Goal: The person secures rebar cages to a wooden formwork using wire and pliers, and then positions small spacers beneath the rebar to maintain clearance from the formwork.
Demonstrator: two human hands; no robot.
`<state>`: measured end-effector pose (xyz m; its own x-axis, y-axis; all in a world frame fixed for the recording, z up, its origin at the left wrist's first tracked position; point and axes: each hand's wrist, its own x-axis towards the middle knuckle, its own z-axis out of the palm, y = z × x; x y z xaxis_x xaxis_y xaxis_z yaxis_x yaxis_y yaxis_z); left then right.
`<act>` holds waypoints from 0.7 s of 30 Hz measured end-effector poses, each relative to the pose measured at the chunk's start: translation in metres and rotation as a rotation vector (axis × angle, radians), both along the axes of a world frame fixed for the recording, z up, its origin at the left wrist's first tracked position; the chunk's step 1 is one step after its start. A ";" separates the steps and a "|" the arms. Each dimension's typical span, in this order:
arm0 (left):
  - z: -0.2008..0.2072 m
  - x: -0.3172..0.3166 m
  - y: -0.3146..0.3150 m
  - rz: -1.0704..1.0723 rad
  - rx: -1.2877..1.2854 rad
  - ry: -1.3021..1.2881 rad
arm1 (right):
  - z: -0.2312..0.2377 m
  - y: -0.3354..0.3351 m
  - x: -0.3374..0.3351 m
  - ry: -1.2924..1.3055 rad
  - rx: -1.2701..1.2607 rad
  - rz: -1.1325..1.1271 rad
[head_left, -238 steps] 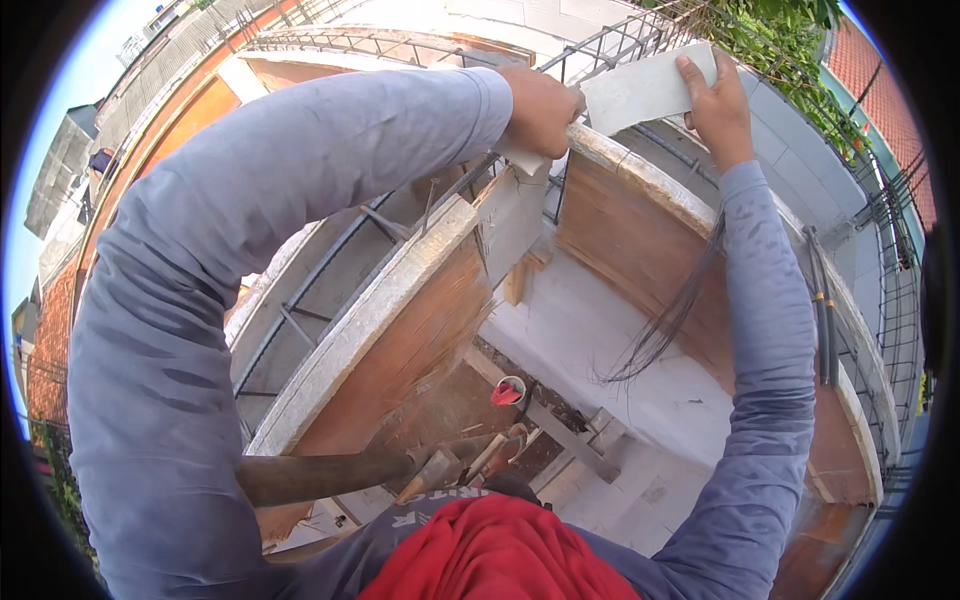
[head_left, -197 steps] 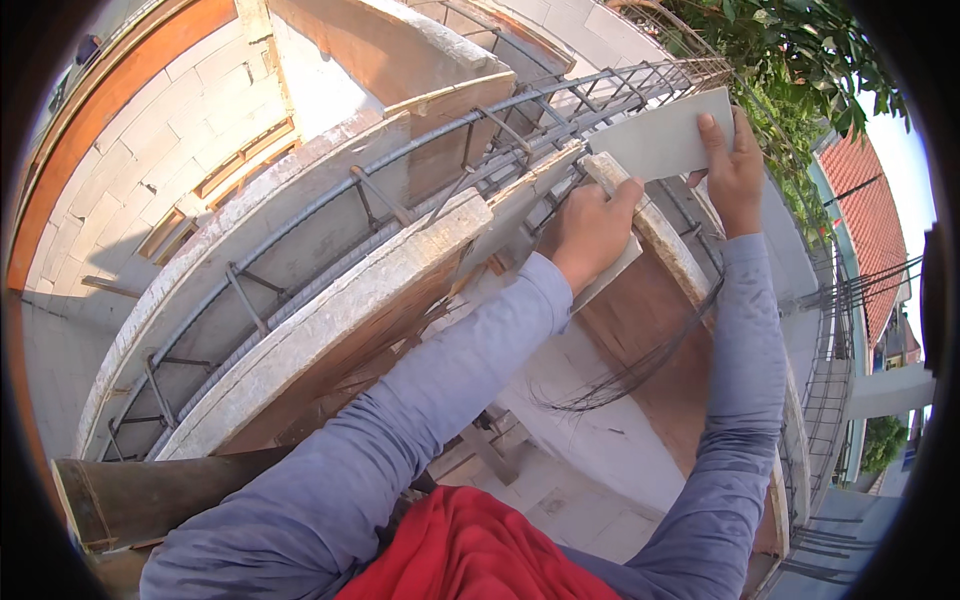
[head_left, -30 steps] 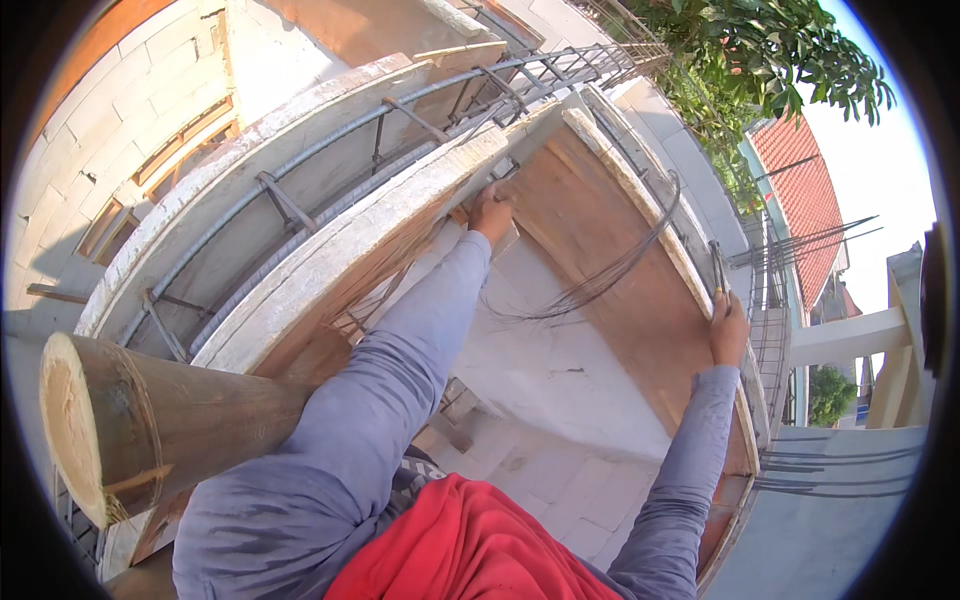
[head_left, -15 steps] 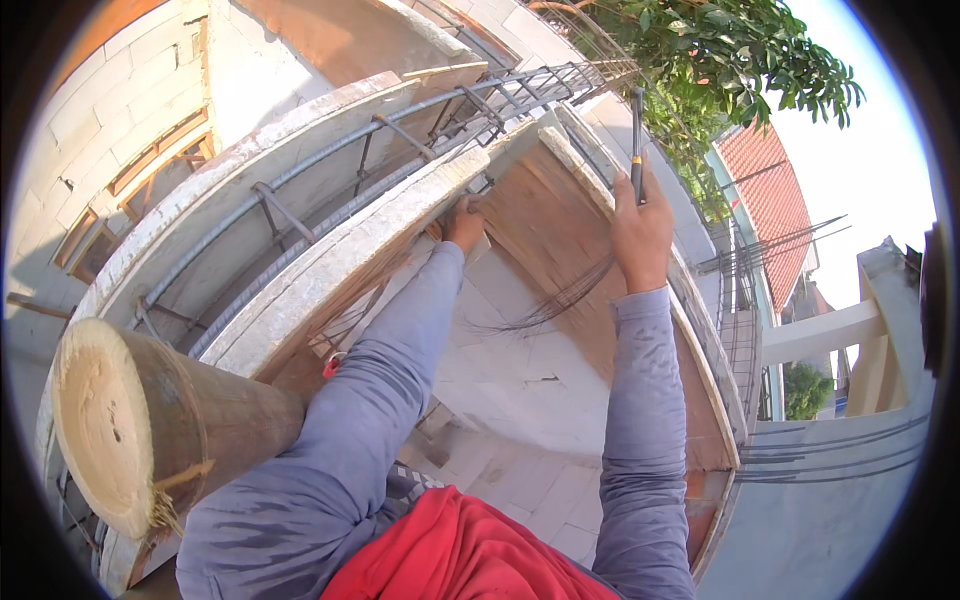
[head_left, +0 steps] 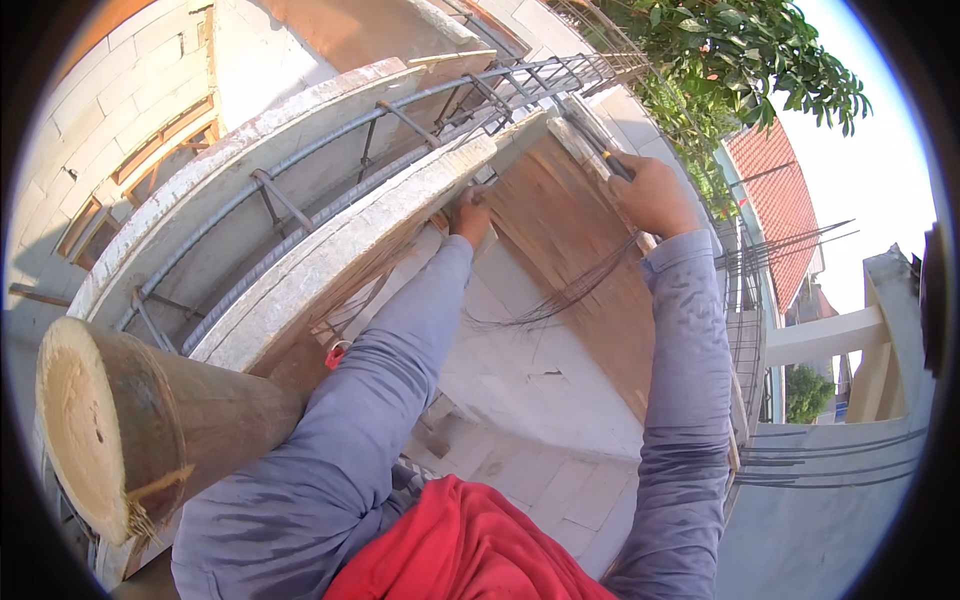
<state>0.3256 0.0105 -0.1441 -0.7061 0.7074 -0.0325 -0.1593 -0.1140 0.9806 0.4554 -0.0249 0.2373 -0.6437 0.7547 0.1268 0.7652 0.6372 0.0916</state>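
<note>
- Close under us, a red cloth (head_left: 470, 545) bunches at our chest, and a sawn log end (head_left: 95, 430) juts in at lower left.
- Our left hand (head_left: 470, 215) reaches up to the near plank wall (head_left: 350, 250) of the beam form, fingers curled shut on its inner edge; what they pinch, if anything, we cannot tell.
- Our right hand (head_left: 652, 195) sits closed around a slim dark tool (head_left: 612, 162) at the top edge of the brown board (head_left: 575, 260) facing us.
- A loose bundle of thin wire (head_left: 560, 300) hangs from that board's top and sags down its face, between our two arms.
- Beyond the near wall, a cage of steel bars (head_left: 330, 185) lies along the trough.
- We judge the form largely set: both side boards stand and the bars are laid, while the wire still dangles untied and no concrete fills the trough.
- Compared with half a second ago, our right hand has dropped from mid-air onto the board's rim, and the left has barely shifted.
- Farther off, a leafy tree (head_left: 740, 50) and a red tiled roof (head_left: 790, 200) stand.
</note>
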 end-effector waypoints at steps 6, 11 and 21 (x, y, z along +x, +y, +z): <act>0.007 -0.008 0.003 -0.094 0.172 -0.286 | 0.005 0.017 -0.005 -0.057 -0.127 0.048; 0.051 0.010 0.009 -0.070 0.203 -0.684 | 0.002 0.061 0.044 0.283 -0.061 0.047; 0.030 -0.010 0.038 -0.168 0.335 -0.894 | 0.079 0.074 0.023 -0.192 0.436 0.161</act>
<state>0.3158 0.0486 -0.1145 -0.4076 0.8669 -0.2869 -0.8701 -0.2733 0.4101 0.4785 0.0493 0.3163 -0.7903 0.5471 0.2759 0.6035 0.6171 0.5049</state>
